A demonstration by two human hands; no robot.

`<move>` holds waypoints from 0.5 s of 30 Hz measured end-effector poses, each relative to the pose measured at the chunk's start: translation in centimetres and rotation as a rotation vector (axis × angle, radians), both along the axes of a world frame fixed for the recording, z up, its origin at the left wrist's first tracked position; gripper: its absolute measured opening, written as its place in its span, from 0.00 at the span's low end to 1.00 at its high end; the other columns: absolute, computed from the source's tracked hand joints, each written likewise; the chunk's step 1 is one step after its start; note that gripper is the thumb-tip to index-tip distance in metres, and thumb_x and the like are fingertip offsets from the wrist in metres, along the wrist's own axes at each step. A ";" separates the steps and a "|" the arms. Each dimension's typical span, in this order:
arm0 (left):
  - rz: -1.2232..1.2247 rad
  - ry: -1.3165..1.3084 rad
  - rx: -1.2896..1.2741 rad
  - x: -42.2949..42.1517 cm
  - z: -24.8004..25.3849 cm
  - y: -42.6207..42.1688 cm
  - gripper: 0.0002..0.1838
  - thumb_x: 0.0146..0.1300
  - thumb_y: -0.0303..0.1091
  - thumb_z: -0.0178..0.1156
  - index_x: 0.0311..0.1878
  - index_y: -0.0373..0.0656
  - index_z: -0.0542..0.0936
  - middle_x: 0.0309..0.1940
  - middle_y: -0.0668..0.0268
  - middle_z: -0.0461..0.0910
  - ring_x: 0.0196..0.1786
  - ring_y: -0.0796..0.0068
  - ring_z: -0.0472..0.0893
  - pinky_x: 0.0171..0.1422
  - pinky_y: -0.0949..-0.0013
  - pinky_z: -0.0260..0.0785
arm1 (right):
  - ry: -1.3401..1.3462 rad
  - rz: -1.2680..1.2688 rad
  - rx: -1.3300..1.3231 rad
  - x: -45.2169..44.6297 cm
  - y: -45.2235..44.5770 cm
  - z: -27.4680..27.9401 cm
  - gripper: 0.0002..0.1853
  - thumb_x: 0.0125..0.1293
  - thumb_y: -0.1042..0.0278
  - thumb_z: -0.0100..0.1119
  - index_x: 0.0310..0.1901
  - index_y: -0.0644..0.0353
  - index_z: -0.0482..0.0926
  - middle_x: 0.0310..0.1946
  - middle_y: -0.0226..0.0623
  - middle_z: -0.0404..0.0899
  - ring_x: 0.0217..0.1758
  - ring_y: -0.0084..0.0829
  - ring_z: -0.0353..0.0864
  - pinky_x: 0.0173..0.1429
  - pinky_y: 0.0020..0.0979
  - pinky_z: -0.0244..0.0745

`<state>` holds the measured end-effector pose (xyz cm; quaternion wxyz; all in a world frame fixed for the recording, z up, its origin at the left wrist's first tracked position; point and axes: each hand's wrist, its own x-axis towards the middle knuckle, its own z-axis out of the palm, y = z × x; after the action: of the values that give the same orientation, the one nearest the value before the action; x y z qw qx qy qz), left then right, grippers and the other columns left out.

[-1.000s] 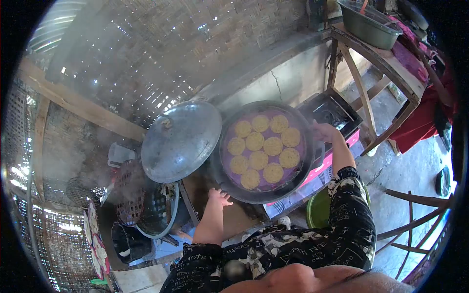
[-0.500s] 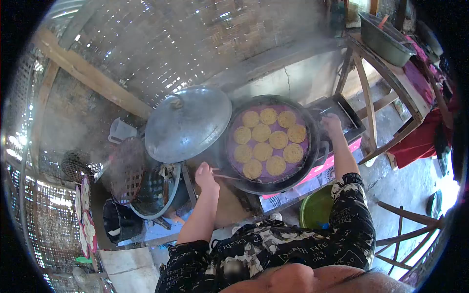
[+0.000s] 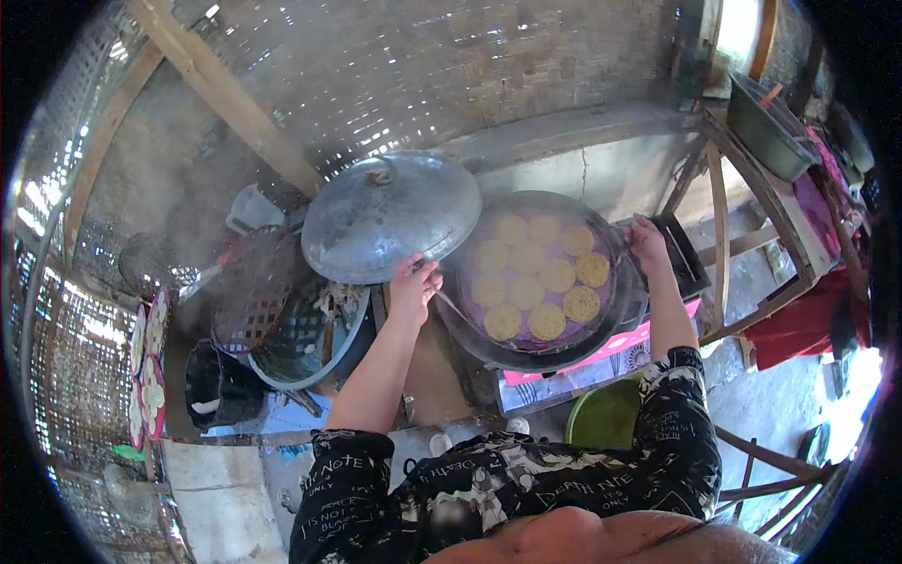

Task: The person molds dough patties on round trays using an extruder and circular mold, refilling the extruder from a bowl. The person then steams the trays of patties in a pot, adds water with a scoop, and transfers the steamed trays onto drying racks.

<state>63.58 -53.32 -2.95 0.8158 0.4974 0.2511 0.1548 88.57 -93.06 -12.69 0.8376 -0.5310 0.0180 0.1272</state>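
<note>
Steam drifts over a wide dark pan [image 3: 526, 357] in front of me. Inside it, several round yellow cakes [image 3: 547, 321] lie on a purple sheet [image 3: 522, 344]. My left hand [image 3: 412, 285] is closed at the pan's left, pinching a thin strand [image 3: 453, 306] that runs to the pan's contents. At the upper right rim, my right hand [image 3: 646, 244] has its fingers curled; what they grip is hidden. A large domed metal lid [image 3: 390, 216] leans left of the pan, just beyond my left hand.
A blue-rimmed basin [image 3: 352, 343], a dark plastic basket [image 3: 249, 315] and a black bucket [image 3: 221, 385] stand at left. A green basin [image 3: 601, 414] sits below the pan. To the right is a wooden table [image 3: 763, 197] with a grey tub [image 3: 772, 132].
My left hand has risen towards the lid, still pinching the strand. My right hand stays at the right rim. Thicker steam now veils the cakes, and the view has shifted slightly.
</note>
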 end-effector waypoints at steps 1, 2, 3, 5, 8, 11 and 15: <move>-0.022 -0.027 0.020 0.2 0.2 0.0 0.19 0.54 0.22 0.57 0.48 0.43 0.63 0.34 0.59 0.75 0.25 0.74 0.73 0.32 0.70 0.66 | -0.013 -0.002 -0.027 -0.4 0.1 0.4 0.17 0.61 0.69 0.51 0.51 0.60 0.65 0.29 0.31 0.76 0.29 0.22 0.74 0.33 0.22 0.68; -0.043 -0.054 0.040 0.2 0.3 -0.1 0.18 0.54 0.22 0.57 0.47 0.43 0.63 0.32 0.59 0.75 0.25 0.74 0.73 0.31 0.71 0.66 | -0.025 -0.003 -0.055 -0.9 0.3 0.8 0.16 0.62 0.67 0.51 0.50 0.59 0.66 0.28 0.30 0.76 0.29 0.21 0.74 0.32 0.21 0.67; -0.010 -0.046 0.038 0.4 0.6 -0.4 0.17 0.54 0.21 0.57 0.45 0.43 0.63 0.29 0.61 0.75 0.24 0.76 0.73 0.29 0.71 0.66 | -0.033 -0.002 -0.083 -1.5 0.4 1.7 0.16 0.61 0.66 0.52 0.50 0.57 0.67 0.28 0.29 0.76 0.29 0.20 0.74 0.31 0.21 0.65; 0.049 -0.038 0.022 0.2 1.8 -0.4 0.17 0.52 0.19 0.57 0.44 0.41 0.65 0.28 0.61 0.74 0.22 0.77 0.72 0.26 0.71 0.65 | -0.048 -0.005 -0.139 -3.2 0.3 3.7 0.15 0.61 0.62 0.53 0.49 0.54 0.68 0.29 0.27 0.77 0.29 0.19 0.74 0.29 0.19 0.62; 0.051 -0.036 0.023 0.2 3.6 -0.8 0.16 0.52 0.20 0.58 0.42 0.41 0.66 0.27 0.63 0.74 0.21 0.78 0.71 0.25 0.72 0.64 | -0.064 -0.036 -0.141 -4.6 -0.9 6.7 0.16 0.60 0.60 0.53 0.49 0.51 0.68 0.32 0.28 0.78 0.30 0.18 0.74 0.29 0.19 0.61; 0.006 -0.039 0.028 0.2 4.6 -0.8 0.14 0.52 0.21 0.58 0.41 0.42 0.68 0.29 0.63 0.75 0.22 0.79 0.71 0.27 0.72 0.65 | -0.082 -0.090 -0.068 -7.2 -1.3 10.7 0.16 0.60 0.62 0.53 0.49 0.54 0.68 0.32 0.30 0.78 0.29 0.18 0.73 0.30 0.18 0.60; -0.043 -0.042 0.067 0.6 6.2 -0.5 0.13 0.52 0.21 0.58 0.39 0.44 0.68 0.33 0.59 0.78 0.23 0.80 0.71 0.28 0.72 0.66 | -0.146 -0.101 0.020 -9.6 -2.5 13.8 0.17 0.60 0.60 0.53 0.50 0.53 0.69 0.36 0.34 0.78 0.32 0.19 0.73 0.31 0.18 0.61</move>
<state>64.22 -53.80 3.22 0.8070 0.5262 0.2180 0.1561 78.97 -95.61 1.16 0.8474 -0.5287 -0.0175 0.0460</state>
